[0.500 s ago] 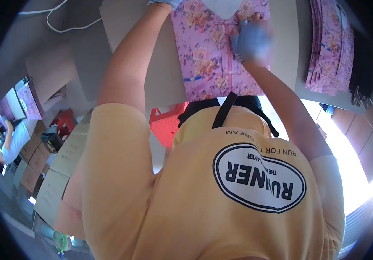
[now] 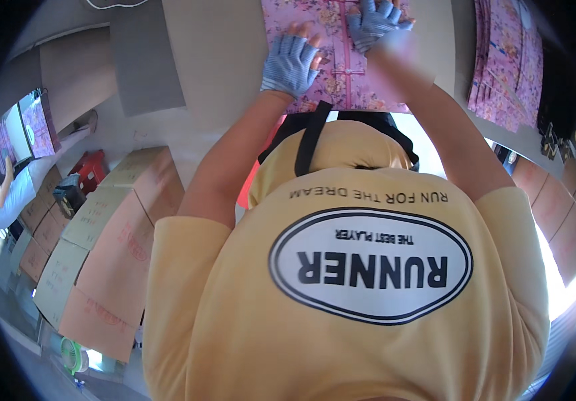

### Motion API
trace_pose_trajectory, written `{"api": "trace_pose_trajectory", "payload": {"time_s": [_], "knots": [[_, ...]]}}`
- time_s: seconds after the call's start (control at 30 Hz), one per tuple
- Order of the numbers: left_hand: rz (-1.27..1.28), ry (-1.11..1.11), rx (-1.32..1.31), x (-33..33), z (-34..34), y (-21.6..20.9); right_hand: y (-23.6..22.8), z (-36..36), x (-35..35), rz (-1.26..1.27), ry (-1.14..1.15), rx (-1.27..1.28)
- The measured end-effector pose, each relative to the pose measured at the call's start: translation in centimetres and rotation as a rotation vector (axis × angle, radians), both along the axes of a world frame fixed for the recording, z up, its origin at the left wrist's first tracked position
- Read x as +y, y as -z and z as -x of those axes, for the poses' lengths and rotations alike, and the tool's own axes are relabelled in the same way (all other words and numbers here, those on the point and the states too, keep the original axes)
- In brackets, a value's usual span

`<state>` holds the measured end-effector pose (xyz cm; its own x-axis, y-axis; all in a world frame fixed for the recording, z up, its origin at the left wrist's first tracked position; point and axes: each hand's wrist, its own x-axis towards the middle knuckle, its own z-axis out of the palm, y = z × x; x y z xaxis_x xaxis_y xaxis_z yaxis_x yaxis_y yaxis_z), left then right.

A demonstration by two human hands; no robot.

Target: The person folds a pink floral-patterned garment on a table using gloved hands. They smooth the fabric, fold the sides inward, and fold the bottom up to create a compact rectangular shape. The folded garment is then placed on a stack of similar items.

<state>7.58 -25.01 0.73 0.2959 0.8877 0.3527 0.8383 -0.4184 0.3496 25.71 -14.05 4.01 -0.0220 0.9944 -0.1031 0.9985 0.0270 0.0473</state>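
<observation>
A pink floral cloth with a pink trim strip down its middle lies flat on the table at the top of the view. My left hand, in a blue-grey fingerless glove, rests on its left part with the fingers stretched out. Farther up, my right hand, gloved the same way, lies on the cloth right of the trim with its fingers spread. Neither hand grips anything. The cloth's far end is cut off by the upper edge, and the area about my right wrist is blurred.
Folded pink floral cloths are piled at the table's right side. Cardboard boxes stand on the left, with a green fan near them. At far left, another person works at a table. A white cable lies at upper left.
My left hand has come back from the far edge onto the cloth's near left part. My right hand sits slightly higher in view, its fingers more spread. The white shape on the cloth is out of view.
</observation>
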Motion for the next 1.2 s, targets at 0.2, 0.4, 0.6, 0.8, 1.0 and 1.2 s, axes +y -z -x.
{"api": "trace_pose_trajectory", "payload": {"time_s": [0.2, 0.4, 0.6, 0.8, 1.0, 1.2], "knots": [[0.017, -0.095, 0.078, -0.5, -3.8, 0.8, 0.5, -0.5, -0.1, -0.067, -0.034, 0.038], [0.162, 0.133, 0.109, -1.1, -5.5, 0.3, 0.8, -0.6, -0.1, -0.144, -0.050, 0.133], [0.311, 0.435, 0.207, 0.4, -2.3, -1.0, -1.0, -1.0, -0.3, -0.018, -0.075, 0.165], [0.335, 0.426, 0.389, 0.2, -2.5, -1.4, 0.3, -5.4, -6.6, -0.182, -0.412, 0.134], [0.269, 0.381, 0.245, 0.1, -3.0, -1.9, 0.3, -6.6, -10.1, -0.116, -0.312, 0.085], [0.175, 0.107, 0.065, 2.5, -4.7, -1.1, -0.1, -6.4, -9.8, -0.010, -0.297, 0.049]]}}
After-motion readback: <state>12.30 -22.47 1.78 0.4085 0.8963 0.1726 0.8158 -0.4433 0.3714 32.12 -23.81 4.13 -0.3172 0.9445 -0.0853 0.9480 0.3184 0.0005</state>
